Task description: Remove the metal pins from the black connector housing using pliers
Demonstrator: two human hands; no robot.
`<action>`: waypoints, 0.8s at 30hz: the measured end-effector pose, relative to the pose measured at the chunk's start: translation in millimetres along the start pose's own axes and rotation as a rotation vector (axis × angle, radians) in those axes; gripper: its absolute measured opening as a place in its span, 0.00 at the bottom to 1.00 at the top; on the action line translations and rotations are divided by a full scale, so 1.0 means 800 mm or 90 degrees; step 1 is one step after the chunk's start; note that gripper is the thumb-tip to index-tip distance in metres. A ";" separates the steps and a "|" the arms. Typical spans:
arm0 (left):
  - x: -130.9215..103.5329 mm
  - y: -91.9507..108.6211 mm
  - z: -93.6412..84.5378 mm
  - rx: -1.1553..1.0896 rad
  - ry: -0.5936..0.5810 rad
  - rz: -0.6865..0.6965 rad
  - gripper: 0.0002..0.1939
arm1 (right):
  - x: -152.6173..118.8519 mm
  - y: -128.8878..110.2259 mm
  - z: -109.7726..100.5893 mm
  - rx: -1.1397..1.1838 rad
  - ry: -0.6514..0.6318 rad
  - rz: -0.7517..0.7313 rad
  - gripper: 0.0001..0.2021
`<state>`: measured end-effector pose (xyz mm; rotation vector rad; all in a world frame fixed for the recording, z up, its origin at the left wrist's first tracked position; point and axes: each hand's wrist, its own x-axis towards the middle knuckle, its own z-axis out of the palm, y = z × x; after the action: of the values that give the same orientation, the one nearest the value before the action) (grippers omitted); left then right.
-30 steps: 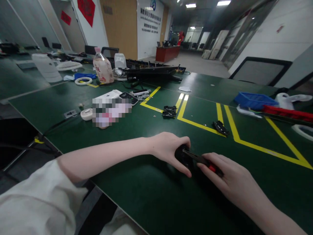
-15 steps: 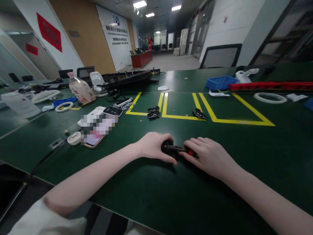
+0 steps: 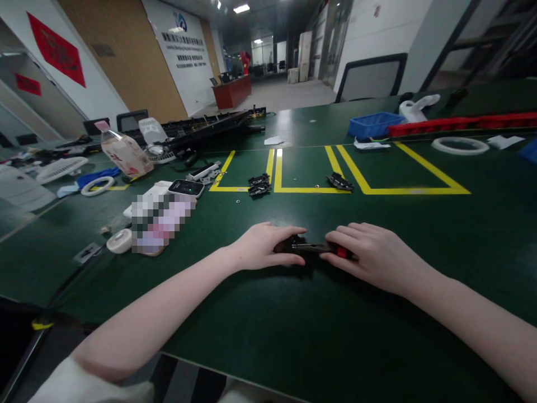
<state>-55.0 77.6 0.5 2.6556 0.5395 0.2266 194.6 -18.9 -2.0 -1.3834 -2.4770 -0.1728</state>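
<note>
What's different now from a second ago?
The view swung right, so the bottle appears further left. The left hand has narrowed its grip around the dark part. Nothing was taken or let go: the right hand still holds the black tool, and the small black pieces stayed put.

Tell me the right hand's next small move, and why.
Probably ease the red-and-black tool slightly toward the left hand: the right hand grips it, and its tip points at the black part the left hand holds. Whether they touch is unclear.
</note>
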 end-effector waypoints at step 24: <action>-0.004 0.008 0.006 -0.227 0.046 -0.038 0.15 | -0.001 -0.006 -0.021 0.160 -0.037 0.128 0.18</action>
<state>-54.9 69.0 -1.3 2.2895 0.5435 0.3649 194.2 -26.1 14.1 -1.5311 -2.2898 0.2181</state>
